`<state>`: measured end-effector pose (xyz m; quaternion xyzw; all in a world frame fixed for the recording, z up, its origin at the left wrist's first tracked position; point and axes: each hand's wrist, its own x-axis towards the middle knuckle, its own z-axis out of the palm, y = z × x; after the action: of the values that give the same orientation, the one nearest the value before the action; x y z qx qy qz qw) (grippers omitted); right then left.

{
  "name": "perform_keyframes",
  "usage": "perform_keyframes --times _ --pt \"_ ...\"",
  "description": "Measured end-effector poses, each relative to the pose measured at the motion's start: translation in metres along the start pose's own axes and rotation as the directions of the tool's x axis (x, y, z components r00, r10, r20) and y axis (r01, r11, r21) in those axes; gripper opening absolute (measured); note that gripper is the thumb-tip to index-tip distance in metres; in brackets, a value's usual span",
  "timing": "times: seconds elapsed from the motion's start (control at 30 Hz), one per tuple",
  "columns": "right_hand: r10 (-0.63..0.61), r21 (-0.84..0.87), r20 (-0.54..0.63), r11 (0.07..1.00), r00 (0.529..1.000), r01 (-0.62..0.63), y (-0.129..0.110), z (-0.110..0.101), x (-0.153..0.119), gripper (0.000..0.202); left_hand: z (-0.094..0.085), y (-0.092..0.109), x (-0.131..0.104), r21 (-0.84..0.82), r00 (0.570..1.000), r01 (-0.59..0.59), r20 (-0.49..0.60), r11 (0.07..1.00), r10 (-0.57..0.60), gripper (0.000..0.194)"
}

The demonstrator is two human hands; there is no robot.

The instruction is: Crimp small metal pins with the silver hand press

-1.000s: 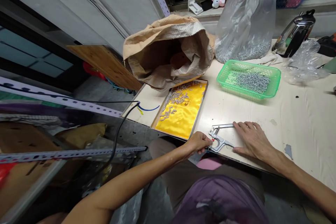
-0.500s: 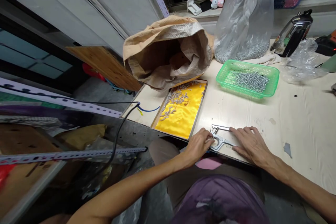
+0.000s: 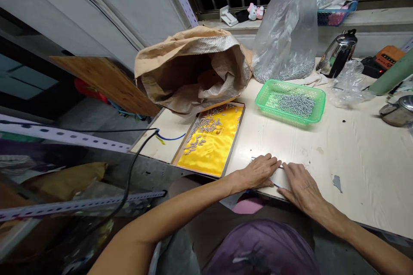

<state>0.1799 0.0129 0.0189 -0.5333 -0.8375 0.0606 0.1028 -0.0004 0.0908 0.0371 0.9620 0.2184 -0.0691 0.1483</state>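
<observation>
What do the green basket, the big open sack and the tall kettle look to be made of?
Green basket: likely molded plastic, slightly glossy, with perforated walls.
Open sack: apparently matte brown paper, stiffly creased.
Tall kettle: polished metal, perhaps stainless steel, given its mirror-like reflections.

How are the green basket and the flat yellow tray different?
The green basket has sides full of little holes, but the yellow tray has a low, plain rim.
The basket's metal bits are heaped together, while the tray's are scattered, mostly towards the big paper bag.
The tray is longer and flatter; the basket is deeper.
Both hold small silvery bits on the table.
</observation>
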Motion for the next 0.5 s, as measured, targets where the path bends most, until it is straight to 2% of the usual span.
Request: perform_keyframes --times 0.1,0.23,0.37,0.5 --pt "-0.017 -0.027 0.016 0.999 1.000 0.017 -0.004 -0.004 0.005 0.035 0.001 0.002 -0.002 0.034 1.000 0.028 0.003 0.999 -0.029 0.044" --pt "-0.034 -0.062 0.044 0.997 0.998 0.037 -0.002 -0.004 0.022 0.011 0.008 0.003 -0.002 0.014 0.986 0.166 -0.009 0.986 -0.166 0.024" --pt "-0.051 -0.066 0.044 0.996 0.998 0.054 0.003 0.004 0.037 0.021 0.012 0.003 0.002 -0.030 0.952 0.302 -0.037 0.953 -0.303 0.018" --pt "-0.060 -0.067 0.067 0.996 0.996 0.065 0.007 0.007 0.045 0.015 0.013 0.002 0.006 -0.042 0.934 0.347 -0.073 0.937 -0.350 0.018"
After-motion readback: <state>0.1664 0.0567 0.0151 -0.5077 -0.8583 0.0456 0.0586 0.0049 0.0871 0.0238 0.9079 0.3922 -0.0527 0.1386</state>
